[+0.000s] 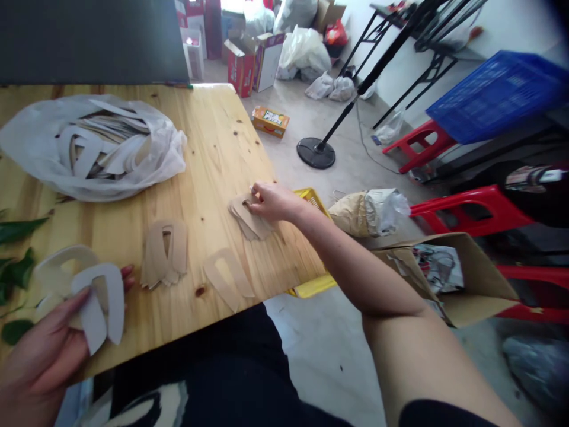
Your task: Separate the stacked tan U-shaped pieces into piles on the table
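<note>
My left hand [57,344] grips a white U-shaped piece [113,302] between thumb and fingers near the table's front left. A paler U-shaped piece [66,261] lies behind it, partly covered. Stretched to the table's right edge, my right hand [269,203] has its fingers bent and pinched at a fanned stack of tan U-shaped pieces [249,222]. The fingers hide part of that stack. Between my hands are another tan stack [164,252], fanned at its lower end, and a single tan U-shaped piece [226,276] lying flat.
A plastic bag [164,154] full of U-shaped pieces sits on the wooden table [213,160]. Green leaves [18,270] lie at the left edge. Beyond the right edge are a yellow basket [313,287], a cardboard box [471,296], red stools [475,207] and a black stand [316,153].
</note>
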The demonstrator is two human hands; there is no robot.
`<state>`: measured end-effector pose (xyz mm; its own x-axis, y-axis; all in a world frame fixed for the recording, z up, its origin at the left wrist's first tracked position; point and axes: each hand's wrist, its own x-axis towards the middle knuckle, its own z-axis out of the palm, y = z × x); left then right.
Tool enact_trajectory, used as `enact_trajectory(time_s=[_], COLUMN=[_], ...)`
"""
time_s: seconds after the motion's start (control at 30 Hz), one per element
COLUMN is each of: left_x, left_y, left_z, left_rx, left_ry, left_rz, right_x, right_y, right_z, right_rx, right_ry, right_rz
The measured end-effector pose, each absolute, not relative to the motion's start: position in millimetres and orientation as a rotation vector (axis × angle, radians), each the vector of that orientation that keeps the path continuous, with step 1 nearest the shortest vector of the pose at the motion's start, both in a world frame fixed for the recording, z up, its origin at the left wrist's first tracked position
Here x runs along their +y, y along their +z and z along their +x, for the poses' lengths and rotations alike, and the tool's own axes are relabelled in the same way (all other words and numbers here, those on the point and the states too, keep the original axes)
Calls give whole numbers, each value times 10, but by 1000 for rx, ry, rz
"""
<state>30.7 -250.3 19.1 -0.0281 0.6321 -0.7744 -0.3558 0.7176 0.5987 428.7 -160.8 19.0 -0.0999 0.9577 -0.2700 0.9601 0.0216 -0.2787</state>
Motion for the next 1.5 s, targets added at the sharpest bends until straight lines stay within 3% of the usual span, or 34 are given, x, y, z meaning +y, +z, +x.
enact_trajectory(time_s=[0.17,0.37,0.6,0.83,1.2,1.5], left_x=[-2567,-2604,-2628,-2610,-2626,-2660], left_y=[134,123,109,125,66,-4], left_z=[324,299,301,323,354,296], left_rx=[1378,1251,1236,1219,1149,1114], left_ry=[917,976,1009,1023,1063,1105], left_rz=[383,378,336,281,190,226], right_x=[-1581,-1967,-2952,-3378,-3287,-3068], right_y=[71,304,155,-171,-328,-205], right_z=[4334,4275,3899,3513,3442,3390], right_rx=[2230,2372,2540,2481,2503,2269], right_ry=[-641,-552,-921,-462,-305,-591], right_rz=[2192,2384,2167,2425,2474,2397])
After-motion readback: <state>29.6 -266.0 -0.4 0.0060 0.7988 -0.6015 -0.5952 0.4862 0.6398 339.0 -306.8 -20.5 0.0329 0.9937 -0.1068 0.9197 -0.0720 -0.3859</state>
